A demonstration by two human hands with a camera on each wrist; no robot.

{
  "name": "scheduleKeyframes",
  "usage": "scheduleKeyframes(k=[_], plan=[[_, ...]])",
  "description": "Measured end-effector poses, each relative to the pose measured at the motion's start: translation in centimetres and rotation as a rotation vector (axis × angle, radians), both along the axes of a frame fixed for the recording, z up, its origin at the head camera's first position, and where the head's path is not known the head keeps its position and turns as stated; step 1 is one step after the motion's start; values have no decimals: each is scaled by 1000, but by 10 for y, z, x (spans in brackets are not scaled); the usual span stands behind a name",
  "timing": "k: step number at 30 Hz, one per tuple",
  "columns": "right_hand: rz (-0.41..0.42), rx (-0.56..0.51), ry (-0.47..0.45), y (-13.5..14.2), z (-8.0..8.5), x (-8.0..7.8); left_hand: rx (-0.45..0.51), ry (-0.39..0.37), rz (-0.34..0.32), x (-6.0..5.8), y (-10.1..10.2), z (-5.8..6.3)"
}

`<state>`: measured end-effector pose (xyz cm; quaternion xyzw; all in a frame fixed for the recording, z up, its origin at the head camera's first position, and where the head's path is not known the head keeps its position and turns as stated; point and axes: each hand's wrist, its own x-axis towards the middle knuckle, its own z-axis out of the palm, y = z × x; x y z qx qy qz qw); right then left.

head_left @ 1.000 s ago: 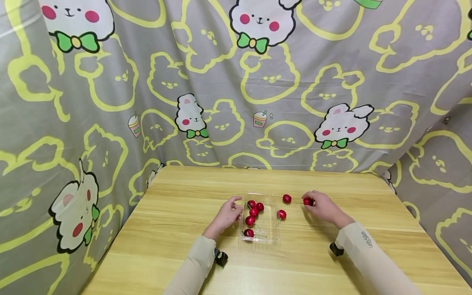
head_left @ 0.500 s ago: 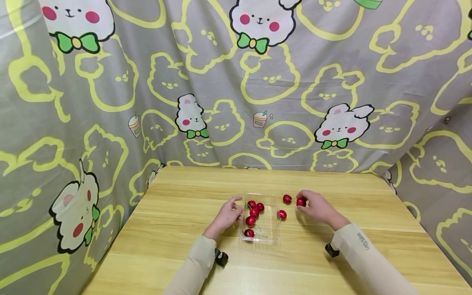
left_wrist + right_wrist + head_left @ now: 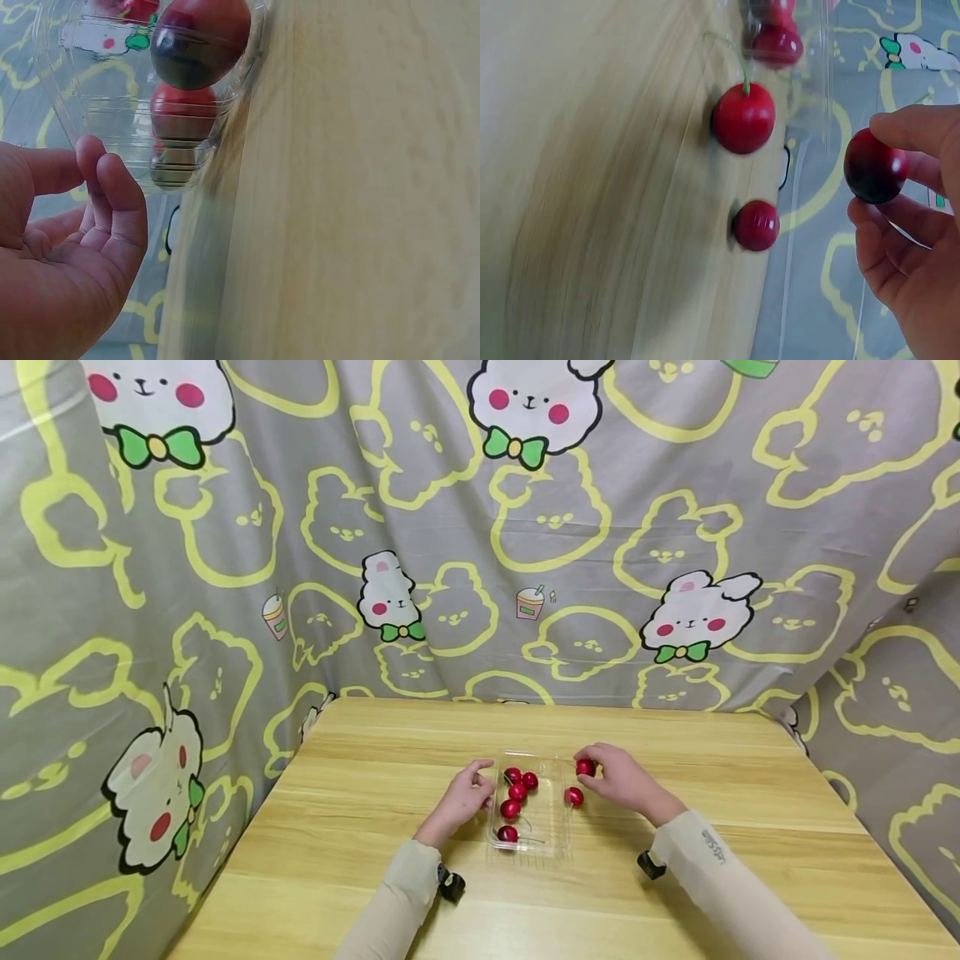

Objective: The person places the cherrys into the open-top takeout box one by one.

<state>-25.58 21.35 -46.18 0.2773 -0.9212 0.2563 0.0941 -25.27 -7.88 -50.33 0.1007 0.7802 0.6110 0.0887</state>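
Note:
My right hand (image 3: 618,777) pinches a dark red cherry (image 3: 875,166) between thumb and fingers, just right of a clear plastic container (image 3: 551,814). Two more cherries lie on the table by the container: a stemmed one (image 3: 742,118) and a rounder one (image 3: 756,225), the latter mostly hidden by the right hand in the head view. Inside the container are several cherries (image 3: 517,792), mostly along its left side. My left hand (image 3: 461,797) stays at the container's left wall, its fingers (image 3: 124,187) loosely bent with tips at the rim; no firm grip is visible.
The wooden table (image 3: 375,760) runs back to a grey patterned curtain (image 3: 450,527), which also hangs along the left and right sides. Small black cameras (image 3: 452,885) sit on both wrists.
The right hand has moved left with its cherry, toward the container, and now covers the spot of a loose cherry. The left hand and container have stayed put.

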Motion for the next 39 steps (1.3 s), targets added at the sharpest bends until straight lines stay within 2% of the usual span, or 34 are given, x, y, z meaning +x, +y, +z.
scheduleKeyframes(k=[15, 27, 30, 36, 39], plan=[[38, -16, -82, -43, 2, 0, 5, 12, 4, 1, 0, 3], [95, 17, -81, -62, -7, 1, 4, 9, 8, 1, 1, 3], [113, 21, -89, -65, -8, 0, 7, 11, -1, 5, 1, 9], [114, 68, -103, -68, -11, 0, 2, 16, -19, 20, 1, 35], [118, 91, -105, -68, -14, 0, 4, 16, -19, 22, 1, 37]])
